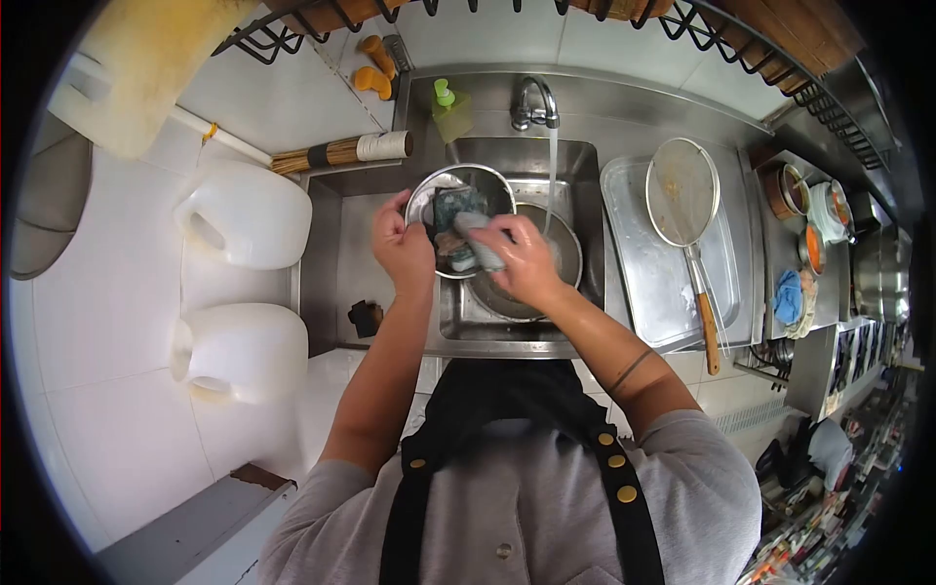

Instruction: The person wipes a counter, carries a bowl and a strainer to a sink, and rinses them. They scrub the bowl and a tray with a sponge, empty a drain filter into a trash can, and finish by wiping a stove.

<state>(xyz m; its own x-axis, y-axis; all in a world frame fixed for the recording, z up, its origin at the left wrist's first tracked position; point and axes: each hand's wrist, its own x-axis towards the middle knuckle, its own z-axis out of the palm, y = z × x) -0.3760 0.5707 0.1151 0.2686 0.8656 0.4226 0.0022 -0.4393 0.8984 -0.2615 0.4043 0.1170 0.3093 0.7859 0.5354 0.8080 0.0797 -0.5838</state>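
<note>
My left hand (405, 249) grips the rim of a round metal bowl (499, 188), thumb over the near-left edge. The bowl is tilted above the sink basin. Closed over a pale grey scrubbing cloth (472, 224), my right hand (525, 261) presses at the bowl's inside; motion blurs it a little. A dark green scouring pad (454, 202) also shows inside, partly covered by the cloth. Below, a larger metal pot (573, 255) sits in the basin, partly hidden by the bowl and my right hand. Water runs from the faucet (534, 107) toward that pot.
Right of the basin, a metal tray (648, 307) bears a wood-handled strainer (682, 192). Behind the sink stand a green-topped soap bottle (451, 112) and a bundled stick brush (341, 150). White plastic jugs (258, 214) are at left; a black rack (682, 24) overhangs the back.
</note>
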